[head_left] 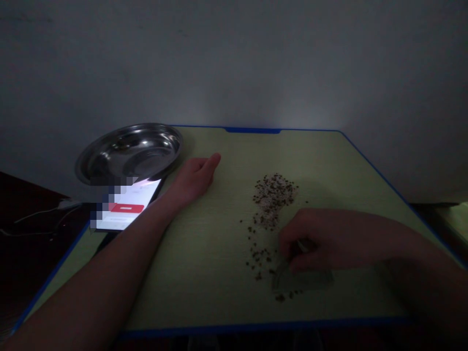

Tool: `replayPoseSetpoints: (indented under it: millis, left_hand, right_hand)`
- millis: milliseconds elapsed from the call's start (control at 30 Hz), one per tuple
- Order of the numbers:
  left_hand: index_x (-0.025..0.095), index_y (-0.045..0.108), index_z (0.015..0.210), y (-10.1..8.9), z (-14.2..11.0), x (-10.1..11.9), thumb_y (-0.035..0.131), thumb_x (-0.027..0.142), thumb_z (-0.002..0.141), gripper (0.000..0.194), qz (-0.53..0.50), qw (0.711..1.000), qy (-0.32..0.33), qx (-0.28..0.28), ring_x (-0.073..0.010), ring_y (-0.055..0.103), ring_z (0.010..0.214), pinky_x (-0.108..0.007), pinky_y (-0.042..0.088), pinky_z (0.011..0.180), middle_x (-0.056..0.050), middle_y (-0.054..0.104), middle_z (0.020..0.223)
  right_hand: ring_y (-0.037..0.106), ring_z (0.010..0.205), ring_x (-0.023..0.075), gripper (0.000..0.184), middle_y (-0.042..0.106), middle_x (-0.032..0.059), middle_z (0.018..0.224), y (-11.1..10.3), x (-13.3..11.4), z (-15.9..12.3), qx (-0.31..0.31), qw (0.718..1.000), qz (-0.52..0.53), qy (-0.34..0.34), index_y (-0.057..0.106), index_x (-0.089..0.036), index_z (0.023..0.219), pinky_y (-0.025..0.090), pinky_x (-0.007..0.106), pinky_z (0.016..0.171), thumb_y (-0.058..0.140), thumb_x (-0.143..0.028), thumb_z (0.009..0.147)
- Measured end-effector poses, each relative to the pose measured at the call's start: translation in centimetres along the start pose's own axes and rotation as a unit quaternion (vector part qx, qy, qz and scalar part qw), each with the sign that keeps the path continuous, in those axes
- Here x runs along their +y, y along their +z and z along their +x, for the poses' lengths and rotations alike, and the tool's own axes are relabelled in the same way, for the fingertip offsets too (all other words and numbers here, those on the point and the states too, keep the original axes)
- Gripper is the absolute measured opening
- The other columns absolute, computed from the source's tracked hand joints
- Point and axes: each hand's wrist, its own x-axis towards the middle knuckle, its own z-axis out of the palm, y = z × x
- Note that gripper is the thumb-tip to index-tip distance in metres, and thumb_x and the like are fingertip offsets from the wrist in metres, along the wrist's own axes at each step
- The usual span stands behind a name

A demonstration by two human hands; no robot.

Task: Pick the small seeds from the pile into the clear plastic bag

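Note:
My right hand (325,239) is over the right front part of the table, its fingers curled toward the thumb in a pinch. Whatever is between the fingertips is too dark and small to make out. Just below the hand sits a small clear shallow container (305,280), partly covered by the thumb. A pile of pale grains mixed with dark bean-like bits (276,192) lies beyond the hand. Scattered dark bits (259,256) trail from it toward the container. My left hand (193,180) rests loosely closed on the table, thumb sticking out, with nothing visible in it.
A wide shiny metal basin (129,153) stands at the back left, beside my left hand. Under its near edge lies a lit phone (127,207), near my left forearm. The pale table (215,273) has a blue edge, and a grey wall (234,63) rises behind it.

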Motion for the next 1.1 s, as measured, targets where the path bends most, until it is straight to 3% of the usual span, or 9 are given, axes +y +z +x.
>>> replayPoseSetpoints:
  millis: [567,767,933,1100]
  left_hand:
    - [0.022,0.041,0.048,0.0,0.2,-0.4,0.034,0.054,0.091,0.054,0.020,1.000,0.021,0.004,-0.0100,0.036,0.038,-0.025,0.028,0.043,0.004,0.037,0.038]
    - [0.022,0.038,0.048,0.0,0.1,-0.2,0.035,0.055,0.092,0.055,0.013,1.000,0.021,0.000,-0.0097,0.036,0.037,-0.026,0.029,0.043,0.005,0.037,0.039]
    - [0.022,0.039,0.048,0.0,0.1,-0.3,0.035,0.057,0.091,0.056,0.013,1.000,0.015,-0.001,-0.0097,0.036,0.037,-0.026,0.028,0.043,0.005,0.037,0.039]
    - [0.022,0.041,0.050,0.1,0.0,-0.3,0.036,0.055,0.091,0.053,0.002,1.000,0.014,0.000,-0.0100,0.037,0.038,-0.025,0.028,0.043,0.004,0.039,0.039]
  right_hand:
    - [0.059,0.063,0.0126,0.013,0.068,-0.0008,0.076,2.1,-1.9,0.8,-0.022,1.000,-0.002,-0.013,0.071,-0.021,0.083,0.035,0.022,0.051,0.067,-0.033,0.082]
    - [0.061,0.074,0.0133,0.012,0.069,-0.0020,0.080,2.1,-2.0,0.6,0.016,0.999,0.017,-0.041,0.071,-0.023,0.085,0.039,0.022,0.060,0.067,-0.035,0.084]
    - [0.057,0.065,0.0098,0.014,0.065,-0.0039,0.072,0.8,-1.0,0.1,0.086,0.994,0.046,-0.058,0.070,-0.020,0.085,0.039,0.021,0.059,0.064,-0.032,0.089]
    - [0.061,0.072,0.0127,0.012,0.069,-0.0017,0.077,1.9,-1.6,0.6,0.072,0.995,0.008,-0.068,0.072,-0.021,0.085,0.040,0.023,0.062,0.066,-0.032,0.087]
